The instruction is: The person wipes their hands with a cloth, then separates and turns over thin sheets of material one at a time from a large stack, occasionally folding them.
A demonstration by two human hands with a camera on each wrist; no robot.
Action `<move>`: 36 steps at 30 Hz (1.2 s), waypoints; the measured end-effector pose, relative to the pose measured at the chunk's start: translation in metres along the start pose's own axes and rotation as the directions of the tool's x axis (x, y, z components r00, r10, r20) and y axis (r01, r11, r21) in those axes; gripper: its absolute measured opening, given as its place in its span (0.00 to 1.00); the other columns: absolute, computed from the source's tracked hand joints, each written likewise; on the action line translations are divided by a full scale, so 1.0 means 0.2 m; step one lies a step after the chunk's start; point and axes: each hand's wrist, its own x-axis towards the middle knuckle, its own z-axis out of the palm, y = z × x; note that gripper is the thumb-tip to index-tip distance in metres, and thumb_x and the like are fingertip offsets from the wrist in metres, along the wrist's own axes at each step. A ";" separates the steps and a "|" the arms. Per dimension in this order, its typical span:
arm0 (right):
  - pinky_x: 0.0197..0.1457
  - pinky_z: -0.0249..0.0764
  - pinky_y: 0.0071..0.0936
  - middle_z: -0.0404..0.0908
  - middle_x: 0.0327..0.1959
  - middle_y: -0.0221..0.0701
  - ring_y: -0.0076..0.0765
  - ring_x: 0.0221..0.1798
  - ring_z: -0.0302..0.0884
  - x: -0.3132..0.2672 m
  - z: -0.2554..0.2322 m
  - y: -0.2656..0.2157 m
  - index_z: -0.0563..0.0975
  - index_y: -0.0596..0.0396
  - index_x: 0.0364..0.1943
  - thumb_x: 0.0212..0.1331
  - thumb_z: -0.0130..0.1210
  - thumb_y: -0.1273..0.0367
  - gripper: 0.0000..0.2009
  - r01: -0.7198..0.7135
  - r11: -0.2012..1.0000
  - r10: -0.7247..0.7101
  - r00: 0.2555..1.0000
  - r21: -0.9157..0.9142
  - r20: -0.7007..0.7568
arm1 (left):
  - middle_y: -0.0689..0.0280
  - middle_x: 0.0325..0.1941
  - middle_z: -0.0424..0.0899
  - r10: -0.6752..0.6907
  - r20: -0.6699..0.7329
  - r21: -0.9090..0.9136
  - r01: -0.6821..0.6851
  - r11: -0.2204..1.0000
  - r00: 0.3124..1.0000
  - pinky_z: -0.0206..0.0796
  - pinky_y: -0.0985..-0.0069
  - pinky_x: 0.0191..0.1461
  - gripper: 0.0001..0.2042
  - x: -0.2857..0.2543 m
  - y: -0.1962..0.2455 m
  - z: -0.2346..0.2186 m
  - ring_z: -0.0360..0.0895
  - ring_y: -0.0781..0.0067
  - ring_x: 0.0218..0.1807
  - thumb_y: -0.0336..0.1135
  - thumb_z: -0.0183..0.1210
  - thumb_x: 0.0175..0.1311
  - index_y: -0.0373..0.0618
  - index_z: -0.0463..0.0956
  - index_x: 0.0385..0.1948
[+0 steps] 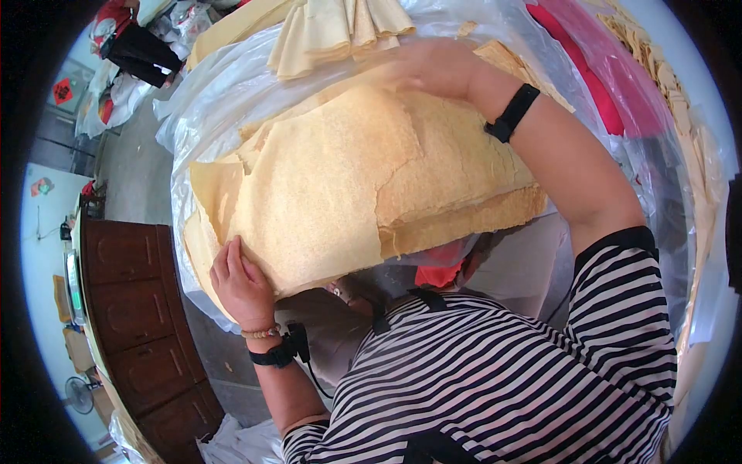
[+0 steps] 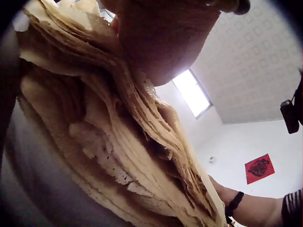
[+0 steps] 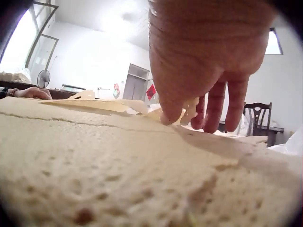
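Observation:
A thick stack of thin tan flatbread sheets (image 1: 332, 170) lies in front of me, with torn, ragged edges. My left hand (image 1: 241, 282) rests on the near left corner of the top sheet, fingers extended. The left wrist view shows the many layers (image 2: 142, 113) at the side of the stack, close under that hand. Across the far edge reaches my right hand (image 1: 437, 68), blurred in the head view. In the right wrist view its thumb and fingers point down and pinch a raised bit of flatbread sheet (image 3: 190, 109).
Folded flatbread sheets (image 1: 340, 35) lie beyond the stack on clear plastic sheeting (image 1: 224, 85). Pink plastic (image 1: 618, 77) covers the far right. A brown wooden cabinet (image 1: 131, 294) stands at the left, and another person (image 1: 135, 42) is at the upper left.

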 end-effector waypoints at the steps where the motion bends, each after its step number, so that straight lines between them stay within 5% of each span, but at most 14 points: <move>1: 0.55 0.79 0.48 0.87 0.45 0.36 0.49 0.51 0.84 0.01 0.01 0.03 0.86 0.37 0.50 0.67 0.58 0.59 0.12 -0.069 0.997 0.070 0.997 -0.020 0.017 | 0.55 0.57 0.82 0.001 0.000 0.000 -0.001 1.000 1.000 0.68 0.58 0.64 0.18 0.00 0.00 0.00 0.77 0.49 0.58 0.25 0.55 0.67 0.43 0.80 0.58; 3: 0.52 0.80 0.48 0.87 0.40 0.37 0.50 0.47 0.85 0.06 -0.01 0.06 0.86 0.37 0.47 0.68 0.56 0.58 0.11 -0.205 0.977 0.208 0.977 -0.060 0.048 | 0.55 0.57 0.82 0.011 -0.004 -0.005 -0.011 1.000 1.000 0.68 0.58 0.64 0.18 0.00 0.00 0.00 0.77 0.49 0.58 0.25 0.55 0.67 0.43 0.80 0.58; 6: 0.48 0.82 0.42 0.88 0.38 0.30 0.46 0.42 0.86 0.06 -0.02 0.28 0.85 0.40 0.52 0.66 0.58 0.57 0.14 -0.371 0.891 0.442 0.842 0.263 -0.309 | 0.55 0.56 0.82 0.015 -0.002 -0.006 -0.015 1.000 1.000 0.68 0.58 0.64 0.18 0.00 -0.01 0.00 0.77 0.49 0.58 0.25 0.55 0.67 0.43 0.80 0.58; 9: 0.36 0.78 0.31 0.87 0.31 0.32 0.31 0.31 0.82 0.04 -0.35 0.25 0.86 0.58 0.39 0.68 0.55 0.58 0.17 -0.303 0.619 0.676 0.675 0.725 -0.295 | 0.55 0.56 0.82 0.015 -0.006 -0.009 -0.015 1.000 1.000 0.68 0.58 0.64 0.18 0.00 -0.01 0.00 0.77 0.49 0.58 0.26 0.55 0.68 0.43 0.80 0.58; 13: 0.31 0.76 0.30 0.85 0.27 0.30 0.26 0.26 0.80 0.00 -0.51 0.25 0.89 0.51 0.38 0.66 0.59 0.58 0.13 -0.397 0.312 0.914 0.372 0.863 -0.159 | 0.55 0.57 0.82 0.010 -0.007 -0.017 -0.010 1.000 1.000 0.68 0.58 0.64 0.18 -0.01 -0.02 0.01 0.77 0.49 0.58 0.26 0.56 0.68 0.43 0.80 0.59; 18: 0.30 0.74 0.28 0.86 0.28 0.30 0.26 0.27 0.80 0.07 -0.55 -0.17 0.86 0.57 0.39 0.69 0.56 0.60 0.14 -0.149 0.544 0.685 0.647 0.826 -0.335 | 0.54 0.60 0.81 -0.006 0.056 -0.092 0.011 0.996 0.998 0.66 0.56 0.67 0.17 -0.02 -0.02 -0.06 0.76 0.48 0.61 0.28 0.57 0.68 0.43 0.80 0.58; 20: 0.47 0.81 0.42 0.86 0.36 0.34 0.46 0.42 0.86 0.08 -0.36 -0.42 0.85 0.44 0.51 0.68 0.56 0.61 0.13 -0.306 0.880 0.436 0.824 0.363 -0.363 | 0.54 0.61 0.81 0.006 0.050 -0.106 0.000 0.994 0.999 0.65 0.55 0.68 0.17 -0.03 0.00 -0.07 0.76 0.47 0.62 0.29 0.58 0.67 0.43 0.80 0.58; 21: 0.46 0.81 0.44 0.87 0.38 0.35 0.48 0.43 0.86 0.08 -0.30 -0.57 0.85 0.43 0.49 0.69 0.55 0.60 0.12 -0.235 0.940 0.313 0.883 0.248 -0.349 | 0.53 0.61 0.81 0.007 0.043 -0.088 -0.003 0.996 0.999 0.64 0.54 0.69 0.17 -0.04 0.02 -0.08 0.75 0.47 0.63 0.29 0.59 0.67 0.43 0.80 0.58; 22: 0.45 0.81 0.46 0.88 0.40 0.37 0.51 0.44 0.85 0.08 -0.25 -0.71 0.85 0.42 0.47 0.69 0.53 0.59 0.11 -0.152 0.979 0.187 0.930 0.135 -0.316 | 0.53 0.61 0.81 0.007 0.037 -0.069 -0.004 0.998 0.999 0.64 0.54 0.69 0.17 -0.06 0.03 -0.09 0.75 0.47 0.63 0.30 0.59 0.67 0.43 0.80 0.58; 24: 0.49 0.81 0.48 0.87 0.41 0.38 0.52 0.46 0.85 0.04 -0.14 -0.91 0.84 0.45 0.48 0.65 0.57 0.62 0.12 -0.103 0.929 0.154 0.981 0.354 -0.119 | 0.54 0.61 0.81 0.013 0.037 -0.090 -0.010 0.996 0.999 0.64 0.53 0.69 0.17 -0.10 0.04 -0.10 0.75 0.47 0.63 0.30 0.60 0.67 0.44 0.80 0.57; 27: 0.54 0.79 0.45 0.85 0.45 0.39 0.51 0.49 0.82 -0.04 -0.03 -0.85 0.84 0.46 0.50 0.59 0.58 0.67 0.14 0.183 0.890 -0.110 0.975 0.419 -0.193 | 0.55 0.61 0.82 0.035 0.039 -0.103 -0.031 0.994 0.999 0.65 0.54 0.68 0.17 -0.15 0.03 -0.15 0.76 0.48 0.63 0.29 0.60 0.66 0.44 0.81 0.56; 29: 0.58 0.78 0.47 0.84 0.46 0.39 0.51 0.52 0.82 -0.05 -0.06 -0.59 0.83 0.48 0.49 0.56 0.61 0.67 0.15 0.017 0.948 0.054 0.976 0.319 -0.212 | 0.56 0.61 0.82 0.023 0.060 -0.123 -0.016 0.992 0.998 0.66 0.55 0.67 0.16 -0.20 0.02 -0.16 0.77 0.48 0.62 0.28 0.61 0.66 0.44 0.81 0.56; 31: 0.59 0.78 0.46 0.85 0.47 0.38 0.51 0.53 0.81 -0.08 -0.11 -0.31 0.84 0.48 0.47 0.56 0.61 0.68 0.14 -0.200 0.974 0.209 0.974 0.109 -0.086 | 0.56 0.60 0.82 0.011 0.089 -0.156 0.003 0.988 0.996 0.67 0.57 0.66 0.16 -0.23 0.01 -0.17 0.78 0.49 0.61 0.28 0.61 0.65 0.45 0.81 0.55; 36: 0.55 0.78 0.44 0.85 0.43 0.38 0.50 0.50 0.82 -0.14 -0.12 -0.10 0.84 0.52 0.40 0.56 0.63 0.68 0.09 -0.344 0.938 0.346 0.923 -0.042 0.169 | 0.56 0.59 0.83 0.041 0.058 -0.148 -0.032 0.989 0.997 0.69 0.57 0.63 0.16 -0.22 0.04 -0.17 0.79 0.48 0.59 0.27 0.61 0.65 0.46 0.82 0.55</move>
